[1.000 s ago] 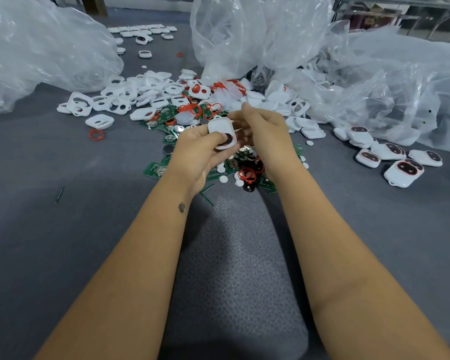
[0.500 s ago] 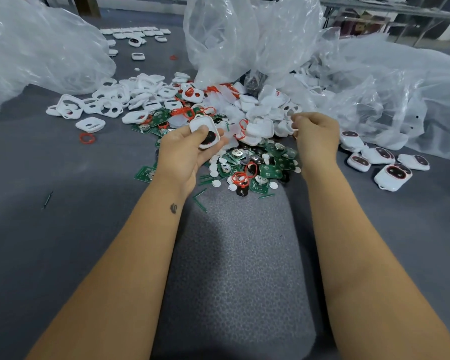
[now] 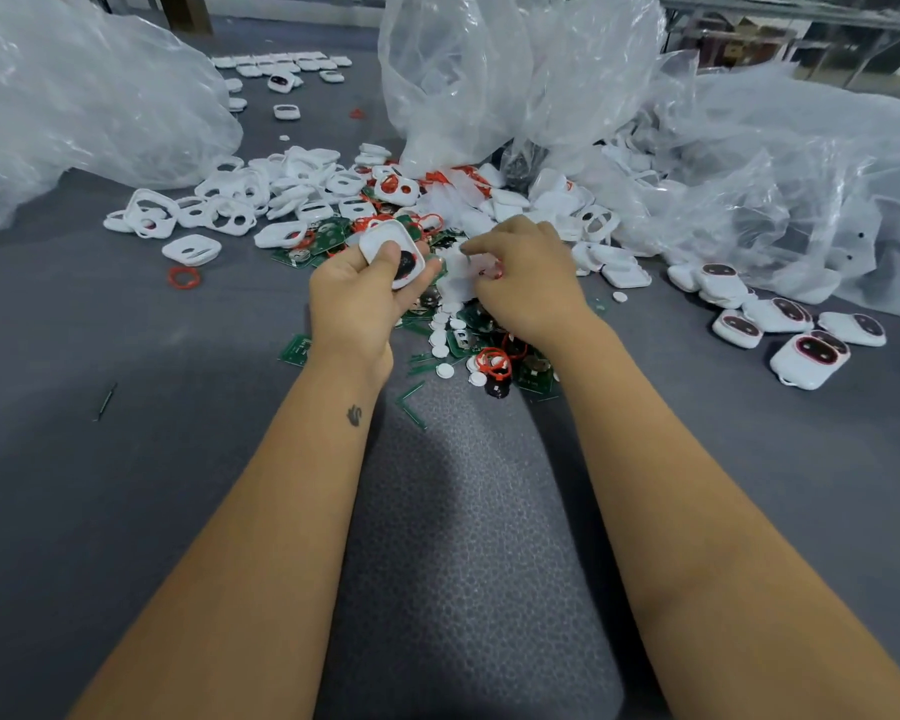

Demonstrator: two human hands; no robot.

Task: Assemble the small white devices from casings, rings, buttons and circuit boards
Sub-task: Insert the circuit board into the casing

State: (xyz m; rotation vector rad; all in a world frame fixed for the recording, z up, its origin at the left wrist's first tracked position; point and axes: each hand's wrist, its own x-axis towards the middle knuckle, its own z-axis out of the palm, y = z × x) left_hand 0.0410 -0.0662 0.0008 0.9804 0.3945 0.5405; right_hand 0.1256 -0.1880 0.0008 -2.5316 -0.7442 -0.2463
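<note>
Left hand (image 3: 357, 298) at frame centre, clamped on a white casing (image 3: 392, 251); thumb pressed over its dark round opening. Right hand (image 3: 528, 283) just beside it, fingers curled down into the pile of loose parts (image 3: 468, 324); possibly pinching a small white piece, but blur hid the fingertips, so its grip could not be told. Green circuit boards (image 3: 294, 349), white buttons (image 3: 444, 371) and red rings (image 3: 494, 362) lay scattered below both hands. Empty white frames (image 3: 192, 249) heaped at upper left. Finished devices (image 3: 809, 360) grouped at right on the grey table (image 3: 126, 485). Clear plastic bags (image 3: 489, 75) crowded the top.
</note>
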